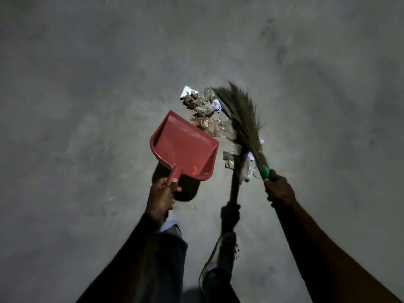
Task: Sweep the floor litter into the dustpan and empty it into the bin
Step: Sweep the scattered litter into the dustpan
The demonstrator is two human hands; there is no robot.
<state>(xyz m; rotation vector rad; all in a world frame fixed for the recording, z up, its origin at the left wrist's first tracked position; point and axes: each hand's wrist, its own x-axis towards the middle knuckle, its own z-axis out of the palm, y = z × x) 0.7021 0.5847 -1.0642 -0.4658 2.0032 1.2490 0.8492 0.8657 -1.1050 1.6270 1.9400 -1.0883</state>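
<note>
So the left hand (pixel 162 194) has its fingers wrapped round the handle of the red dustpan (pixel 184 147), thumb lying along the top. The pan's lifted off the grey floor (pixel 76 106), you can see its dark shadow underneath near the handle end, and it's tilted with the open lip pointing up-right toward the litter (pixel 206 115). Inside the pan looks bare.

The litter is a loose heap just past the lip: dry brownish leaves, crinkly clear plastic, a few white paper scraps. A thin trail of wrappers runs back down toward the broom's handle.

Right of that is the broom (pixel 241 119), a grass one, bristles fanned out and lying along the right edge of the heap, a bit blurred. The right hand (pixel 278 189) grips its green handle just below the bristles.

Down the bottom middle, a shoe (pixel 220 256) and jeans leg.
</note>
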